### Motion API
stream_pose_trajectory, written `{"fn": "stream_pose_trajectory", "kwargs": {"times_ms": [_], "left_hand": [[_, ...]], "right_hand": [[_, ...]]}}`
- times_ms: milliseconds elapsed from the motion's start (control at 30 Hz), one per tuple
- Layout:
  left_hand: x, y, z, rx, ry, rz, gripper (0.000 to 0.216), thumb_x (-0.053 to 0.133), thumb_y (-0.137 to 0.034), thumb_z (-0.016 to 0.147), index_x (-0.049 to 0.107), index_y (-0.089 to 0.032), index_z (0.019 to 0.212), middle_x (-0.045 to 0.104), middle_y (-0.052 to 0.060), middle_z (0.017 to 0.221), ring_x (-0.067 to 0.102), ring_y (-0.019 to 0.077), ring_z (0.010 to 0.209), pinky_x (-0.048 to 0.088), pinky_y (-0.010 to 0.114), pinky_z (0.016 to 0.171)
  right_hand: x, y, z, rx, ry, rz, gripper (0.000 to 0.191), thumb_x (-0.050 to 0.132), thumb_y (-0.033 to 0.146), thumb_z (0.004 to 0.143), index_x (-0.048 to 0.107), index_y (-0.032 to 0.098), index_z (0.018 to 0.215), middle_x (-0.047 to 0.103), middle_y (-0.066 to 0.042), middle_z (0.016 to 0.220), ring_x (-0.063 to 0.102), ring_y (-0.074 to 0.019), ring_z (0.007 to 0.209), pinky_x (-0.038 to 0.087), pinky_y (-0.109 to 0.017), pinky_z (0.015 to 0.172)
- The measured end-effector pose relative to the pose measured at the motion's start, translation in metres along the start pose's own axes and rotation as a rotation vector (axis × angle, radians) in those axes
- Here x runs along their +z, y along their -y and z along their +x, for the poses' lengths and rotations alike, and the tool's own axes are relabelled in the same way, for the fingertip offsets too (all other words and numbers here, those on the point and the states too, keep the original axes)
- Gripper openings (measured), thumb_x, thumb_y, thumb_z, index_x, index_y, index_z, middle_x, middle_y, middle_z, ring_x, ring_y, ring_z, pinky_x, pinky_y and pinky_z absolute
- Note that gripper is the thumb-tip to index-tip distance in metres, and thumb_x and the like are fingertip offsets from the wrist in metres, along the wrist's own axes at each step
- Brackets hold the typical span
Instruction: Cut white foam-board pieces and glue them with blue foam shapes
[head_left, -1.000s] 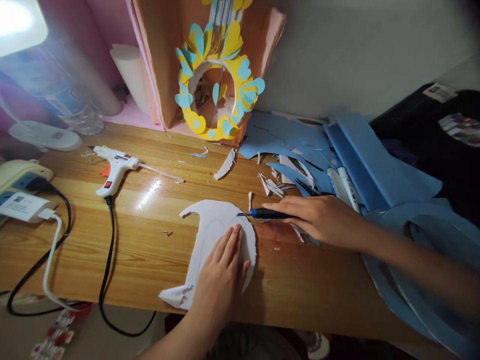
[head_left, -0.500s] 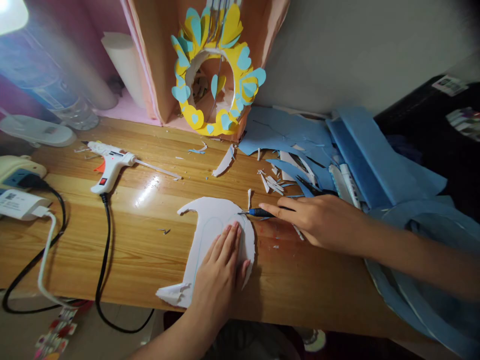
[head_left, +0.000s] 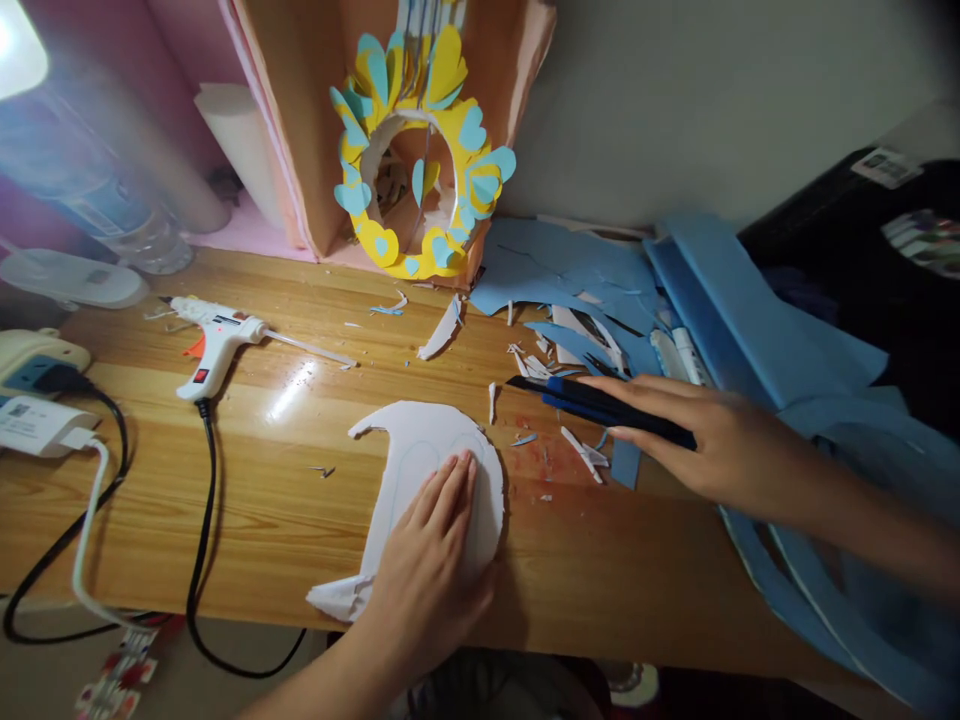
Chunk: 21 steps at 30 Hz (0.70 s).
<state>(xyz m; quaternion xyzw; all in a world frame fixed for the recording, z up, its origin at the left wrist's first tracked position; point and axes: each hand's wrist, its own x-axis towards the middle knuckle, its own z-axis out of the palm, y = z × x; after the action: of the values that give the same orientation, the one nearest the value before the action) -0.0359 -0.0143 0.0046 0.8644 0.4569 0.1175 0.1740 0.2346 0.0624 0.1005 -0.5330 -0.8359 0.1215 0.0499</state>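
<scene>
My left hand (head_left: pixel 431 560) lies flat on a white foam-board cut-out (head_left: pixel 409 425), fingers stretched out. The piece has a curved right side, a pointed tip at upper left, a ragged point at lower left and faint pencil-like curves on its face. In my right hand (head_left: pixel 709 440) is a blue and black utility knife (head_left: pixel 600 402), its dark blade pointing left. The blade is apart from the board, up and to the right of it. A small white sliver (head_left: pixel 492 403) lies between blade and board.
A white glue gun (head_left: pixel 221 335) with its cord lies at left, near chargers and a power strip (head_left: pixel 34 365). Blue sheets (head_left: pixel 562 265) and white scraps (head_left: pixel 589 455) lie at right. A yellow and blue paper wreath (head_left: pixel 375 255) stands at the back.
The knife has lifted off the board and moved right and up, and now shows its whole length. My left hand stays on the board. The whole view has shifted slightly.
</scene>
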Motion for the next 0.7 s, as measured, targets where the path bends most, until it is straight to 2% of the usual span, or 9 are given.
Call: {"fn": "stream_pose_trajectory", "kwargs": {"times_ms": [100, 200, 300, 433, 567, 700], "left_hand": [[-0.002, 0.0, 0.0, 0.043, 0.012, 0.06, 0.082, 0.052, -0.016, 0.071, 0.019, 0.003, 0.143, 0.027, 0.022, 0.15, 0.023, 0.0341, 0.139, 0.038, 0.044, 0.109], [-0.009, 0.005, -0.005, 0.157, 0.076, 0.078, 0.085, 0.045, -0.003, 0.064, 0.017, -0.001, 0.145, 0.026, 0.021, 0.151, 0.016, 0.0333, 0.141, 0.037, 0.046, 0.109], [-0.023, 0.015, -0.011, 0.264, 0.192, -0.001, 0.089, 0.041, 0.001, 0.06, 0.019, -0.008, 0.146, 0.025, 0.014, 0.152, 0.018, 0.0268, 0.141, 0.037, 0.041, 0.109], [-0.045, 0.031, -0.012, 0.364, 0.344, -0.151, 0.092, 0.037, 0.003, 0.061, 0.018, -0.021, 0.147, 0.029, 0.001, 0.151, 0.029, 0.0149, 0.138, 0.035, 0.035, 0.111], [-0.054, 0.045, -0.01, 0.341, 0.325, -0.172, 0.082, 0.035, 0.004, 0.071, 0.02, -0.026, 0.146, 0.038, -0.003, 0.146, 0.036, 0.0126, 0.134, 0.034, 0.037, 0.111], [-0.043, 0.048, -0.016, 0.287, 0.261, -0.164, 0.073, 0.039, 0.0, 0.079, 0.024, -0.025, 0.145, 0.037, -0.001, 0.147, 0.033, 0.0142, 0.136, 0.034, 0.039, 0.112]], "right_hand": [[0.004, -0.006, -0.009, 0.057, -0.035, 0.049, 0.048, 0.048, 0.026, 0.092, 0.04, 0.034, 0.138, 0.06, -0.002, 0.128, 0.06, -0.0252, 0.112, 0.052, -0.04, 0.09], [0.006, -0.007, -0.012, 0.063, -0.047, 0.084, 0.048, 0.049, 0.024, 0.091, 0.041, 0.033, 0.137, 0.058, -0.002, 0.131, 0.057, -0.0253, 0.117, 0.049, -0.042, 0.095], [0.005, -0.005, -0.012, 0.059, -0.033, 0.121, 0.047, 0.05, 0.025, 0.091, 0.042, 0.032, 0.137, 0.057, -0.002, 0.131, 0.056, -0.0249, 0.118, 0.047, -0.044, 0.098], [0.009, 0.001, -0.016, -0.021, 0.095, 0.114, 0.045, 0.048, 0.026, 0.091, 0.044, 0.03, 0.136, 0.06, -0.003, 0.129, 0.058, -0.0238, 0.115, 0.049, -0.042, 0.095], [0.019, 0.017, -0.03, -0.083, 0.167, 0.018, 0.047, 0.044, 0.024, 0.093, 0.039, 0.031, 0.139, 0.061, -0.004, 0.126, 0.064, -0.0218, 0.105, 0.055, -0.037, 0.085], [0.031, 0.041, -0.046, -0.098, 0.131, -0.003, 0.049, 0.042, 0.02, 0.093, 0.036, 0.031, 0.141, 0.063, -0.005, 0.121, 0.068, -0.0179, 0.094, 0.057, -0.029, 0.075]]}}
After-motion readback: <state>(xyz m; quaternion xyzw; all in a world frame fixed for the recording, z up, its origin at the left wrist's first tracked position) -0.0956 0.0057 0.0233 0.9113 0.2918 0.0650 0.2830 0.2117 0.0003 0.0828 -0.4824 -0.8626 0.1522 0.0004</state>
